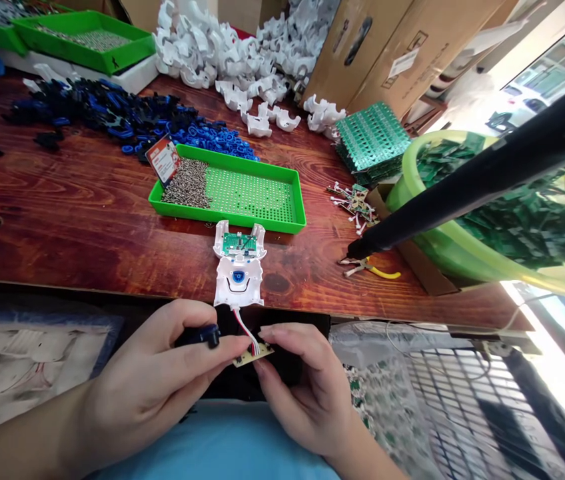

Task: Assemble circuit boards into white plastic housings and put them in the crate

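Note:
Between both hands is a small tan circuit board (252, 355) with red and white wires (245, 328) rising from it. My left hand (162, 373) grips the board's left end, and a dark blue plastic part (209, 335) is tucked in its curled index finger. My right hand (307, 387) pinches the board's right end between thumb and fingers. The wires run up to a white plastic shell (225, 277) at the table's front edge, which has a blue button in its middle. Just behind it sits another white shell piece with a green circuit board (239, 244).
A green tray (257, 193) of small metal screws stands behind the shells. Piles of blue and black parts (127, 120) and white shells (242, 50) lie farther back. To the right are stacked green boards (372, 140), yellow-handled pliers (372, 269), a black pole (462, 180) and a full green tub (492, 247).

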